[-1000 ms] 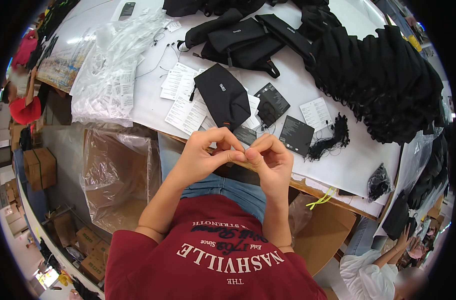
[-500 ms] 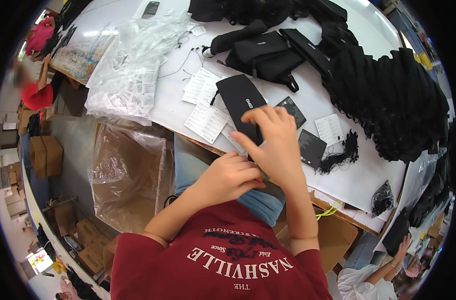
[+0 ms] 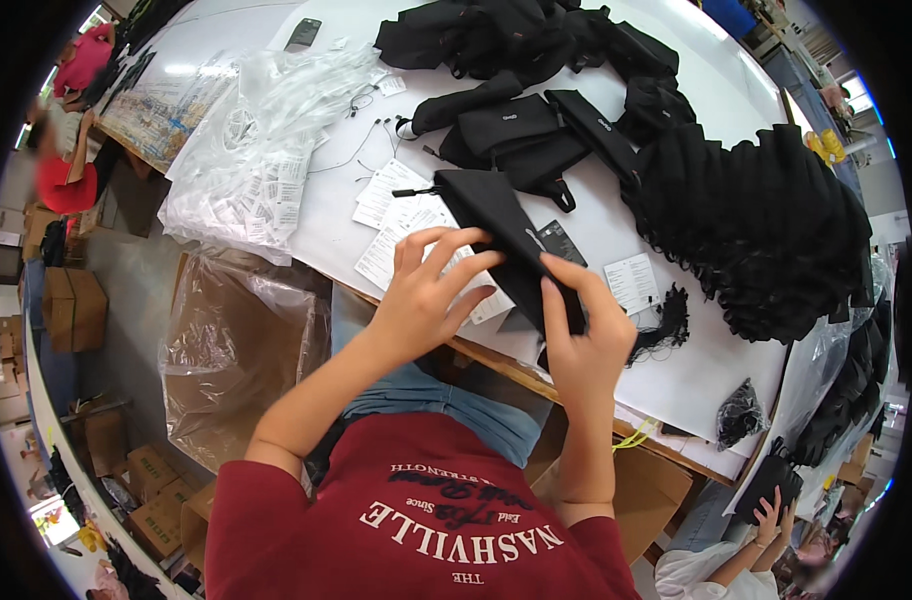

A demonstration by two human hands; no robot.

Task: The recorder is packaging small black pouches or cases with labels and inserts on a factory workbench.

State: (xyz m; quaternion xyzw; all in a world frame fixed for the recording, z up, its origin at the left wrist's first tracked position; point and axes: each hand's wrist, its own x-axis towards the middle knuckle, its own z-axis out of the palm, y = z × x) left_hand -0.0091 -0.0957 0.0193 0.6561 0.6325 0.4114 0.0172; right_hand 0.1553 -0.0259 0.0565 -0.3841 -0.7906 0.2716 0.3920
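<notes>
A slim black zip pouch [image 3: 491, 210] lies tilted across the near edge of the table, its zipper pull sticking out at the far left end. My right hand [image 3: 594, 325] pinches its right edge between thumb and forefinger. On the other side, my left hand [image 3: 426, 295] touches the pouch's left edge with its fingertips, thumb held apart. Partly covered by the pouch and left hand are white printed cards [image 3: 381, 258]. A black card [image 3: 564, 243] shows just beyond the pouch. Near my right hand are another white card [image 3: 631, 282] and a bunch of black cords [image 3: 666, 322].
Black pouches [image 3: 511, 125] are heaped at the far side, beside a long row of stacked black pieces [image 3: 756, 220] on the right. Clear plastic bags with labels [image 3: 236, 170] cover the left side. A plastic-lined carton [image 3: 231, 350] stands below the table edge. Other people work nearby.
My left hand has moved up and left from the table edge to the pouch. My right hand has shifted down and right, now gripping its edge. The pouch has turned slightly.
</notes>
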